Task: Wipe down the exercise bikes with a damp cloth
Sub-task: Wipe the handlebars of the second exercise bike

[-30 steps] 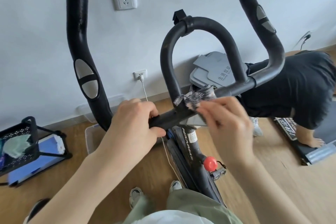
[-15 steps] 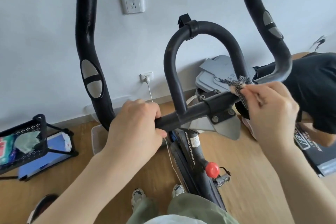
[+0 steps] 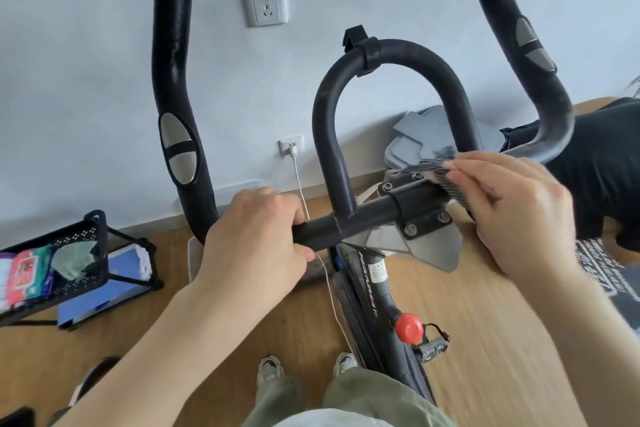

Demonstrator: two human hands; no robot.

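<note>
Left hand [image 3: 256,239] clamped on crossbar [image 3: 367,218], right hand [image 3: 516,211] pinching cloth [image 3: 446,180] at bolted clamp [image 3: 420,210]; risk: snagging on 1 bolt.

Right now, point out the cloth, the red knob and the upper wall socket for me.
cloth [image 3: 437,173], head view, on the striped fabric left of the right hand's fingertips.
red knob [image 3: 409,328], head view, centre of its round cap.
upper wall socket [image 3: 265,2], head view, middle of the white faceplate.

Bare forearms, no sleeves showing; olive-green trousers [image 3: 360,395], a white top's hem [image 3: 332,419], grey-white trainers [image 3: 271,370].
</note>
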